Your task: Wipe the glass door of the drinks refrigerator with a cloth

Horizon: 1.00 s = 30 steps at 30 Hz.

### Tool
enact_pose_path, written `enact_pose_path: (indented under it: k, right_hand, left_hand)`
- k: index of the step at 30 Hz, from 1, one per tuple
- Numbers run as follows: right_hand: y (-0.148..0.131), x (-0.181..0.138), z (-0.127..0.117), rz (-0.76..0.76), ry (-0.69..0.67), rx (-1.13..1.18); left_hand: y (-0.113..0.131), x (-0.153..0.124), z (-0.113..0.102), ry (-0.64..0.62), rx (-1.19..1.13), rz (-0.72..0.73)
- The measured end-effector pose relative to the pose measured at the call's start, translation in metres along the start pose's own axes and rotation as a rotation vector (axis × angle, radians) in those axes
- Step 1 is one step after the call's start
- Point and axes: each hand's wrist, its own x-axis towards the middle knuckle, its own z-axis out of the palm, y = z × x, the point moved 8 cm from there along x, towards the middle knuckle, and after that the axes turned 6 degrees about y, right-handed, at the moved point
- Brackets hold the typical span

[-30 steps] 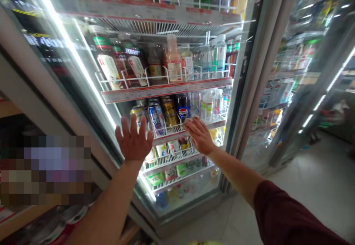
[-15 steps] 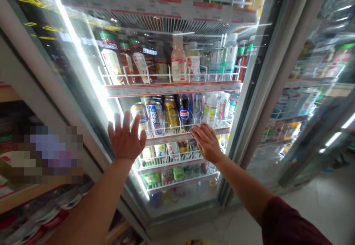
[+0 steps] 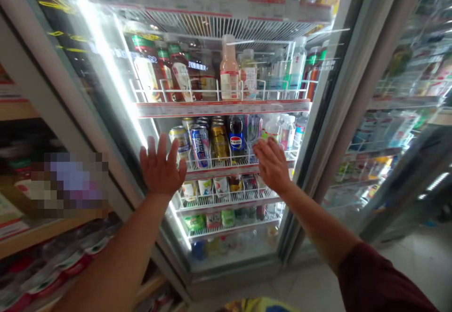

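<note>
Left hand (image 3: 163, 168) raised, fingers spread, empty; right hand (image 3: 273, 165) outstretched, flattish, fingers together, empty; lit fridge (image 3: 236, 274) ahead.

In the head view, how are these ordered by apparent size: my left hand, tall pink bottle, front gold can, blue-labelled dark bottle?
1. Left hand, helped by its nearness
2. Tall pink bottle
3. Front gold can and blue-labelled dark bottle: too alike to rank

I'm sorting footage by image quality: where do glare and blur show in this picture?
Head view: a white light strip glares at picture left; also in the head view, yellow reflections show at upper left, bottles at far right are smeared, and the left hand and right hand have clear outlines.
</note>
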Motion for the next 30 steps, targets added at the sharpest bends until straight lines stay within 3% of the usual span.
enact_pose_path:
  k: [3, 5, 7, 11, 13, 16, 18, 23, 25, 28, 30]
  right_hand:
    - [0.029, 0.030, -0.016, 0.177, 0.217, -0.067]
    - [0.025, 0.037, -0.014, 0.215, 0.257, -0.069]
    - [0.001, 0.030, 0.002, 0.180, 0.176, -0.027]
    - [-0.049, 0.012, 0.037, -0.011, -0.132, 0.077]
    - [-0.045, 0.023, 0.035, 0.005, -0.101, 0.072]
    - [-0.022, 0.047, 0.021, 0.161, 0.102, 0.002]
    - [-0.026, 0.051, 0.019, 0.196, 0.162, -0.013]
    - [-0.078, 0.042, 0.048, -0.056, -0.145, 0.092]
    - [-0.069, 0.058, 0.043, -0.034, -0.116, 0.065]
    - [-0.035, 0.089, 0.026, 0.133, 0.064, -0.041]
    - [-0.030, 0.095, 0.023, 0.180, 0.107, -0.070]
  left_hand:
    - [0.001, -0.001, 0.000, -0.002, 0.038, 0.037]
    - [0.002, -0.003, -0.001, 0.016, 0.049, 0.073]
    - [0.002, -0.004, -0.003, 0.038, 0.054, 0.097]
    - [0.001, -0.004, -0.002, 0.019, 0.028, 0.057]
    - [0.000, -0.003, -0.001, -0.005, 0.001, 0.028]
    - [0.000, -0.003, -0.001, -0.024, -0.011, 0.006]
    - [0.000, -0.003, -0.001, -0.027, -0.011, 0.009]
    - [0.003, -0.002, -0.002, -0.011, -0.009, 0.032]
    - [0.004, -0.001, -0.002, -0.005, -0.017, 0.028]
    - [0.005, -0.001, -0.002, -0.013, -0.026, 0.024]
    - [0.005, -0.001, -0.002, -0.016, -0.031, 0.021]
